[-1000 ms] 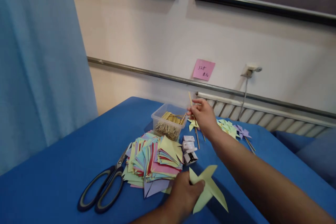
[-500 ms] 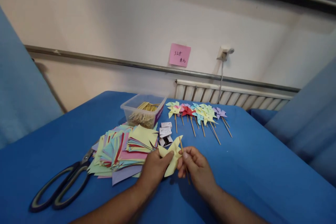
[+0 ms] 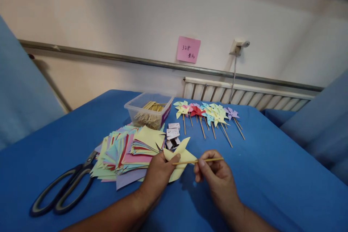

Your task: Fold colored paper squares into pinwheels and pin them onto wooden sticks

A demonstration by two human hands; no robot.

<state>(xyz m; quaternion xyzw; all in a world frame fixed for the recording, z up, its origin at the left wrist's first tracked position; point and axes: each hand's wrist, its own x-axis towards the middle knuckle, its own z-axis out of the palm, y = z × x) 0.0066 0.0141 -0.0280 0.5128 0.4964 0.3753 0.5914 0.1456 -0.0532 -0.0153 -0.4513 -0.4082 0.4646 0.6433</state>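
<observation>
My left hand [image 3: 160, 170] pinches a pale yellow paper pinwheel [image 3: 181, 154], its blades spread to the right of my thumb. Between the fingertips of my right hand [image 3: 214, 172] is a thin wooden stick [image 3: 212, 159]. The stick lies nearly level, and its left end crosses in front of the pinwheel near my left thumb. Whether the two are joined I cannot tell. Just left of my left hand is a thick pile of coloured paper squares [image 3: 127, 152], with cuts at some corners. Small white boxes [image 3: 173, 130] stand behind the pinwheel, one of them open with dark bits inside.
Large dark-handled scissors [image 3: 65, 188] lie at the left, blades under the paper. A clear plastic box [image 3: 130, 108] of wooden sticks [image 3: 149, 116] stands behind. Several finished pinwheels [image 3: 201, 111] on sticks lie at the back right of the blue-covered table [image 3: 272, 159].
My right hand has turned the stick from nearly upright to nearly level and moved slightly right. My left hand still holds the yellow pinwheel. The view has shifted a little.
</observation>
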